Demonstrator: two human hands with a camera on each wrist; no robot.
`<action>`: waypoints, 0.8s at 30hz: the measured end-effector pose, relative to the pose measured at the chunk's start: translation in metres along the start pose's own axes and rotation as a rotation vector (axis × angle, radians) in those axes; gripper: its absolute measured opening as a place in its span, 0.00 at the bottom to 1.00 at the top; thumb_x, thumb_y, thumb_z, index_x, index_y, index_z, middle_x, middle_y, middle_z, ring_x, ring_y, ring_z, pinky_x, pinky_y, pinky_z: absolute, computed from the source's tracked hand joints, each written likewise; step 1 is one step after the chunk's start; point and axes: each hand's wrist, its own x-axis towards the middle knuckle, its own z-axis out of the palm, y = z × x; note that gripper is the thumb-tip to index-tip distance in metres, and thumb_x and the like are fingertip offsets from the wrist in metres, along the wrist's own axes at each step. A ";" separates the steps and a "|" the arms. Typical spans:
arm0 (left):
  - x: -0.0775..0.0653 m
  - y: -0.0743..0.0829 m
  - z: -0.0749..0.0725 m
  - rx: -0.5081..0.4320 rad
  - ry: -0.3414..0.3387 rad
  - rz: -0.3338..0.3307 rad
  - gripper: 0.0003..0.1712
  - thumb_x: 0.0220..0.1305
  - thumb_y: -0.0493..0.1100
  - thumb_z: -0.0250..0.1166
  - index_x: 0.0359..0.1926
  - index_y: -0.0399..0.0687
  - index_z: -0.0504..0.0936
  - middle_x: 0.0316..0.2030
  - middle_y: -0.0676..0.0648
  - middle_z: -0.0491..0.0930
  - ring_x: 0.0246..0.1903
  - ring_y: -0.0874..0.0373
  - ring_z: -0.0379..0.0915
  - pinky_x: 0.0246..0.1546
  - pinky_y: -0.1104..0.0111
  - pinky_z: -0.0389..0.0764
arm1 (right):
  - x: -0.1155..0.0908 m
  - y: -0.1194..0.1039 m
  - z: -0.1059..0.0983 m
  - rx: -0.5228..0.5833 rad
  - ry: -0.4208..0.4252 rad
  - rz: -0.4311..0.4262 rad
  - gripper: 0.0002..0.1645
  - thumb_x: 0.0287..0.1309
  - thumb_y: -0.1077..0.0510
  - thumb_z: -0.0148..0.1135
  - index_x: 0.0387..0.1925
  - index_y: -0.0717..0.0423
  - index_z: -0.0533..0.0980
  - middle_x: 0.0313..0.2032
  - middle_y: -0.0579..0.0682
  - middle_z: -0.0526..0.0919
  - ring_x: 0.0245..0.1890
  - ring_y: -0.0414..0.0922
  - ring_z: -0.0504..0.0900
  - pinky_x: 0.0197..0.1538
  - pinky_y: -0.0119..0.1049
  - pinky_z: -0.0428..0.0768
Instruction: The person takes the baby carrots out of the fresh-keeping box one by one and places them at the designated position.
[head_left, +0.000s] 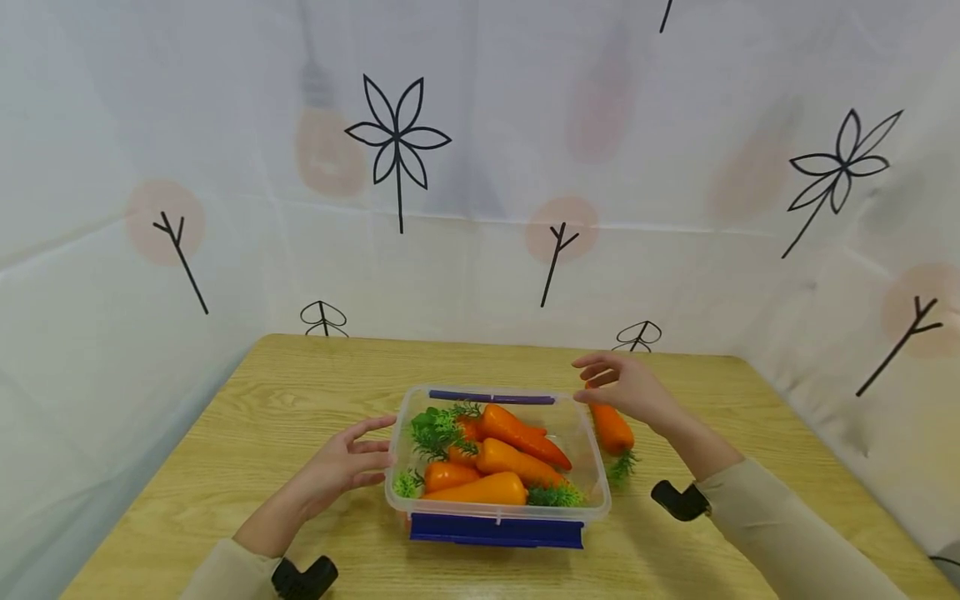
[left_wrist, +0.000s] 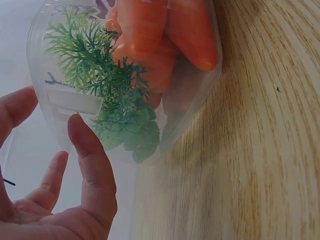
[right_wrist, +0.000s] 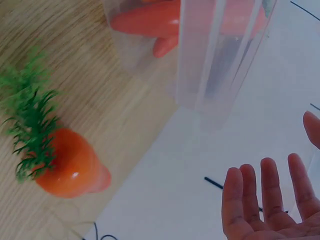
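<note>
A clear plastic box (head_left: pixel 450 505) with blue clips (head_left: pixel 497 531) holds several orange toy carrots (head_left: pixel 517 432) with green leafy tops (head_left: pixel 435 429). My left hand (head_left: pixel 348 462) is at the box's left side, fingers spread and fingertips right at the wall; the left wrist view shows the fingers (left_wrist: pixel 92 165) beside the clear side. Raised by the box's far right corner is my right hand (head_left: pixel 630 390), fingers slightly bent and nothing in its grasp. Below it, a loose carrot (head_left: pixel 611 429) lies on the table, its leaves toward me; the hand partly overlaps its tip in the head view.
The box stands on a wood-grain table (head_left: pixel 300 392). A white curtain (head_left: pixel 480 283) with black plant drawings hangs behind the table and along its sides. Black wrist cameras (head_left: pixel 303 577) sit on both sleeves. At the far right edge runs a dark cable (head_left: pixel 943 560).
</note>
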 end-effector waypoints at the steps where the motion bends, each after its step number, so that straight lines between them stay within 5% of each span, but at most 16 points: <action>1: 0.000 0.000 0.000 0.000 -0.001 0.001 0.41 0.59 0.39 0.65 0.69 0.39 0.56 0.54 0.33 0.70 0.48 0.46 0.73 0.44 0.61 0.77 | 0.001 -0.002 0.001 -0.003 -0.005 -0.010 0.28 0.51 0.54 0.69 0.53 0.61 0.74 0.44 0.58 0.78 0.45 0.56 0.76 0.42 0.45 0.79; 24: 0.000 0.000 0.000 -0.003 -0.010 0.009 0.40 0.61 0.38 0.64 0.69 0.38 0.55 0.52 0.35 0.72 0.47 0.48 0.74 0.43 0.62 0.77 | 0.026 -0.019 0.026 -0.003 -0.161 -0.127 0.26 0.49 0.56 0.71 0.51 0.56 0.76 0.44 0.53 0.79 0.46 0.56 0.77 0.43 0.43 0.79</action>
